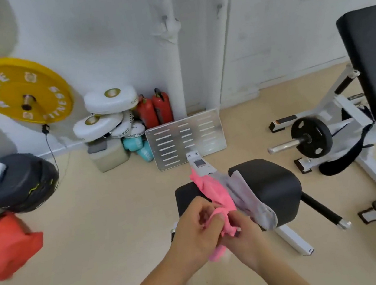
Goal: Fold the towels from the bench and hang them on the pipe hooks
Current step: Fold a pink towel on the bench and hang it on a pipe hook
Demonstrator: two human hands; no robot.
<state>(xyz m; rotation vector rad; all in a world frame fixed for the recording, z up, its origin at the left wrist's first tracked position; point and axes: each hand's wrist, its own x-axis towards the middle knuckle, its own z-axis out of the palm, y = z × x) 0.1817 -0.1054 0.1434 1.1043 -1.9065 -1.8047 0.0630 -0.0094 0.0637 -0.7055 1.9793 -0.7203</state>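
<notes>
Left hand [194, 224] and right hand [242, 234] both pinch the bunched pink towel [216, 194], its far end lying on the black padded tabletop [271, 186] beside a grey towel [246, 194]. Soft, light, limp; probably best grabbed at 2 corners.

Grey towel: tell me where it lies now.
Head view, just right of centre: the grey towel is draped over the black bench pad, alongside the pink towel on its left.
</notes>
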